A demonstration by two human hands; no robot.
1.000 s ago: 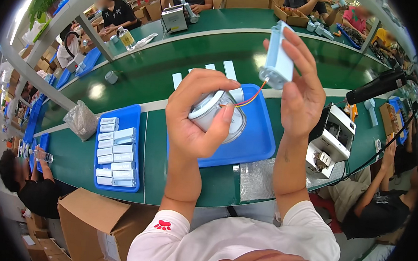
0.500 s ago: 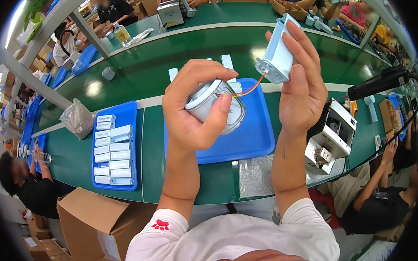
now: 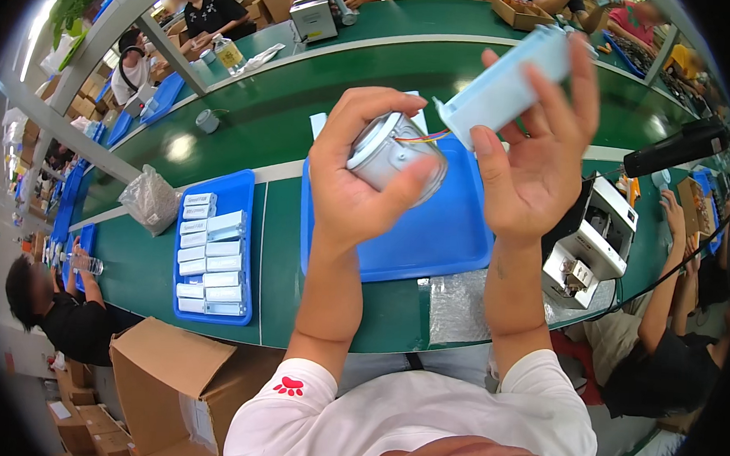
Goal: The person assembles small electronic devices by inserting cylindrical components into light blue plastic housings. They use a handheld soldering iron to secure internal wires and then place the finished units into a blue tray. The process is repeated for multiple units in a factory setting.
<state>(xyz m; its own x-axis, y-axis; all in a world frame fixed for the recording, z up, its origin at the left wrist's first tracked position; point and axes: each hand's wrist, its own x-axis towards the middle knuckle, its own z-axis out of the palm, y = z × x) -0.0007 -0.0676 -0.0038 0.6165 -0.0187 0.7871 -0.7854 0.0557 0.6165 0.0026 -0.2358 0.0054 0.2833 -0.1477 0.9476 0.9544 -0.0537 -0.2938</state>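
My left hand (image 3: 342,185) is closed around a round pale grey housing (image 3: 378,164), its thumb across the front. Thin red and yellow wires (image 3: 423,139) run from the housing to the near end of a long pale blue handle casing (image 3: 504,88). That casing rests tilted in my right hand (image 3: 537,175), its far end up to the right, held between thumb and fingers and slightly blurred. Both hands are raised above a blue tray (image 3: 434,248) on the green workbench. Part of the housing is hidden behind my left fingers and thumb.
Left of the tray, another blue tray (image 3: 250,222) holds several pale blue casings. Beyond it lies a clear plastic bag (image 3: 149,200). A white machine (image 3: 591,240) and a black tool (image 3: 674,149) stand at the right. An open carton (image 3: 168,358) sits below the bench edge; people work around.
The handle casing has swung from nearly upright to a slant up to the right, as my right hand moved right. The housing has turned a little in my left hand. The whole view has shifted slightly.
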